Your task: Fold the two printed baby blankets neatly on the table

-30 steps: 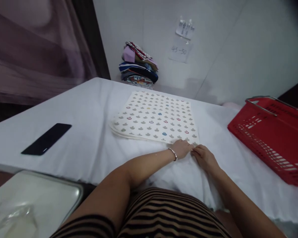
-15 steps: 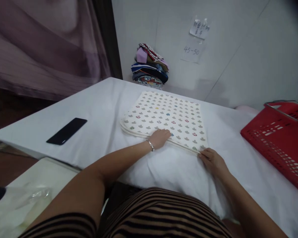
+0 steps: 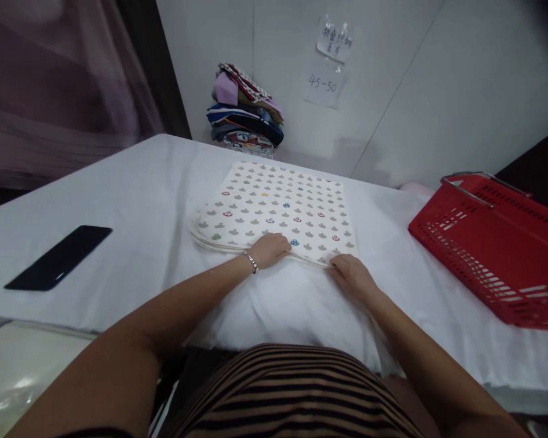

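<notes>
A folded white cloth (image 3: 278,210) with a print of small grey shapes and a few coloured ones lies flat on the white-covered table. Several layers show along its near edge, and its near left corner is rounded. My left hand (image 3: 269,249), with a bracelet at the wrist, is closed over the middle of that near edge. Close to the near right corner, my right hand (image 3: 351,277) pinches the same edge, thumb underneath. The fingertips of both hands are partly hidden.
A black phone-like slab (image 3: 59,258) lies on the table (image 3: 137,182) at left. A red plastic basket (image 3: 497,243) with a metal handle stands at right. Folded fabrics (image 3: 246,112) are piled behind the far edge, and paper signs (image 3: 324,82) hang on the wall.
The view has shifted, so the table things appear farther left. My right hand has moved slightly inward from the cloth's corner along the near edge. My left hand keeps its place on the cloth.
</notes>
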{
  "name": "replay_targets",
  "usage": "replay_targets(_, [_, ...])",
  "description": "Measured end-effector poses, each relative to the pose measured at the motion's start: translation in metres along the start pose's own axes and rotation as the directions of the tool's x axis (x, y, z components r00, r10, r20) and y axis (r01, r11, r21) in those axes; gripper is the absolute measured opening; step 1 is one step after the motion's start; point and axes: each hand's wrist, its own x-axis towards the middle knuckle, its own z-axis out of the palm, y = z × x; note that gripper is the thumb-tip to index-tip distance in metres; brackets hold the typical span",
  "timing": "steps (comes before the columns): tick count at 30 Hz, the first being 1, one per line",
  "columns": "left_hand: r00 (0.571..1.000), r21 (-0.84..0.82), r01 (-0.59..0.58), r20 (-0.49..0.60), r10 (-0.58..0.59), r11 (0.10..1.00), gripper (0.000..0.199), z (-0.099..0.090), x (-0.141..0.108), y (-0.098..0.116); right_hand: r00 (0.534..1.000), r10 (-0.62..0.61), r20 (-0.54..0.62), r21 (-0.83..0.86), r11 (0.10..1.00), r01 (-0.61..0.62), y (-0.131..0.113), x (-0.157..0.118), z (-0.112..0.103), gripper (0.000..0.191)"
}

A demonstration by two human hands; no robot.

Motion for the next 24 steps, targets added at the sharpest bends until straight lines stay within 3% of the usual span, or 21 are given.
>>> replay_targets(9, [1.0,-0.128,0.001,-0.027,-0.004,0.992,0.029,-0.001,0.0,-0.004,1.0,-0.025,-0.019,0.157,0.987,0.028,-0.008,0.02,0.009,0.024])
replay_targets(18, [0.999,-0.102,0.018,-0.037,-0.022,0.995,0.03,-0.002,0.003,-0.003,0.999,0.03,0.02,0.298,0.954,-0.034,-0.007,0.025,0.006,0.024])
replay_targets(24, [0.996,0.015,-0.051,-0.079,0.052,0.999,0.029,0.004,0.003,-0.004,0.998,0.032,-0.046,0.408,0.913,-0.011,-0.006,0.025,0.005,0.022])
